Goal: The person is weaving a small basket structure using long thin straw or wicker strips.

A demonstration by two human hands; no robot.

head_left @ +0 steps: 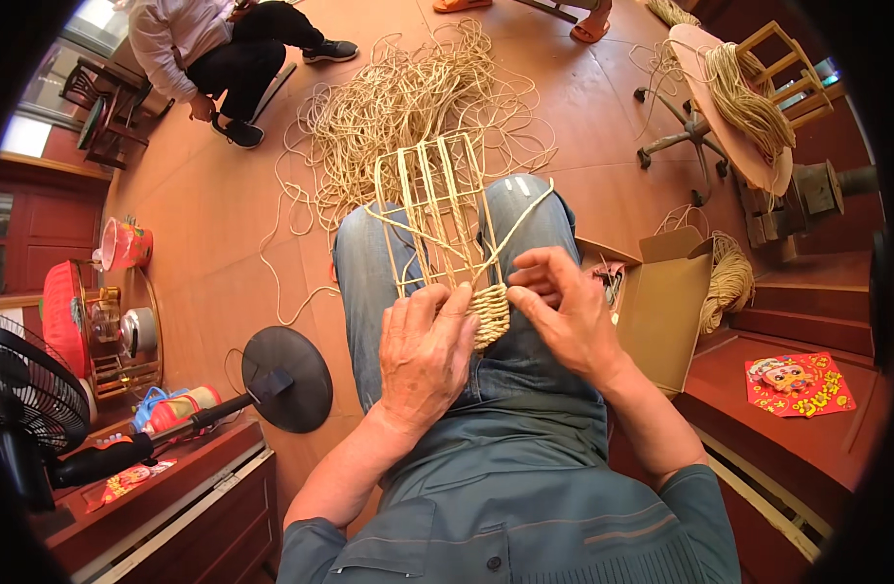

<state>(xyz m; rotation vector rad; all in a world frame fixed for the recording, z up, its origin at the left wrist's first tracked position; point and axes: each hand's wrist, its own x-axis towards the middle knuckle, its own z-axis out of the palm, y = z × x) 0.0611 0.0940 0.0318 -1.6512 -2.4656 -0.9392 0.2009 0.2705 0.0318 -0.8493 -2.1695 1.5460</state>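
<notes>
Across the denim knees (367, 263), I record a slatted frame (432, 206), its near end woven in straw-coloured cord (491, 319). Left hand (420, 346): bent narrow, gripping the frame beside the weave. Right hand (570, 316): partly open, thumb at the weave's right edge; contact I cannot confirm.

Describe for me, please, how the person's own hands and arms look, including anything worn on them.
The left hand and right hand are ungloved, with no watch or bracelet visible. The forearms are uncovered below short, dark grey-green sleeves.
</notes>
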